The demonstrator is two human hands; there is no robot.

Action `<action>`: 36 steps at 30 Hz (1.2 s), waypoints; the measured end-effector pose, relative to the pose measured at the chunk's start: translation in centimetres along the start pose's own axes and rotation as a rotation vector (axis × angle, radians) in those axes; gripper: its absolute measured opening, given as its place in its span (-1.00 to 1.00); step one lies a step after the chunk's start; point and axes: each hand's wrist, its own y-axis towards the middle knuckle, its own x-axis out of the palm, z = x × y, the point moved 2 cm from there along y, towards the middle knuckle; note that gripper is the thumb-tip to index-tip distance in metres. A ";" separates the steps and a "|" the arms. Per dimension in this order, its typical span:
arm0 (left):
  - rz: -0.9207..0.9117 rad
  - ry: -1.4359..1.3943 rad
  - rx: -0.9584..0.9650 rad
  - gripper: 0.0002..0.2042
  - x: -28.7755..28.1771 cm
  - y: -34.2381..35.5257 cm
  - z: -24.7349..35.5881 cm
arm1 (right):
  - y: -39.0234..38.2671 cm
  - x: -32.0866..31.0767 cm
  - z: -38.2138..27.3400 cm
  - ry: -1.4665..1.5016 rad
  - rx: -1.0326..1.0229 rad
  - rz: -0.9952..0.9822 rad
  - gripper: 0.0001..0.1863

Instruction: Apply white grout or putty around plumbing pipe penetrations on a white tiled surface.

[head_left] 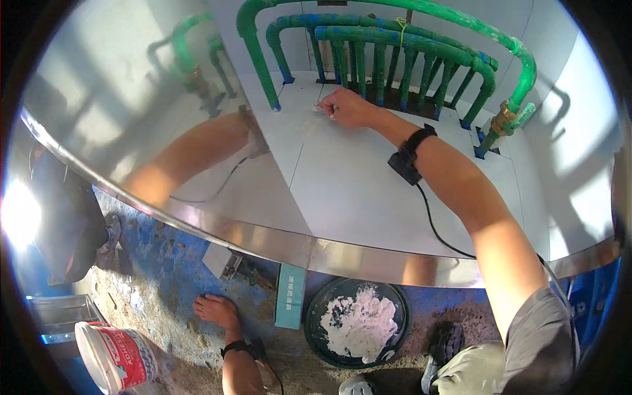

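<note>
My right hand (343, 107) reaches across the white tiled surface (368, 184) to the foot of the green pipes (378, 69). Its fingers are curled together, with the fingertips down at the tiles and something whitish on them. Whether they pinch anything is too small to tell. My left hand (216, 311) hangs low over the stained floor, fingers loosely spread and holding nothing visible. Near it are a teal box (289, 296) and a white piece with a metal part (222, 261). A dark round pan (403, 329) contains lumpy white paste (361, 322).
A curved metal rim (368, 261) separates the tiled area from the floor. A shiny panel (164, 118) on the left reflects my arm. A brass valve (505, 118) joins the right pipe. A red-and-white bucket (118, 359) stands lower left, near another person's dark-clothed leg (62, 217).
</note>
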 end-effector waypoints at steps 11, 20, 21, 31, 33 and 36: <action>0.014 -0.053 -0.005 -0.76 -1.2 -0.5 -0.2 | -4.1 2.9 -8.9 0.057 -0.131 -0.403 -0.84; 0.012 -0.039 0.042 -0.71 -0.3 0.1 -0.6 | -1.9 1.6 -5.8 -0.242 -0.130 -0.206 -0.92; 0.034 -0.017 0.052 -0.71 0.2 -0.1 -1.6 | -2.0 2.6 -7.7 -0.261 -0.157 -0.321 -0.95; -0.020 -0.038 0.032 -0.70 0.3 -0.2 -1.3 | -5.3 2.4 -12.1 -0.331 -0.330 -0.278 -0.92; 0.085 -0.021 0.056 -0.69 0.3 -0.1 -1.2 | -4.4 2.3 -11.0 -0.237 -0.121 -0.314 -0.94; -0.001 0.007 -0.013 -0.69 -0.2 -0.3 -0.7 | -4.3 4.0 -12.3 -0.055 -0.156 -0.392 -0.91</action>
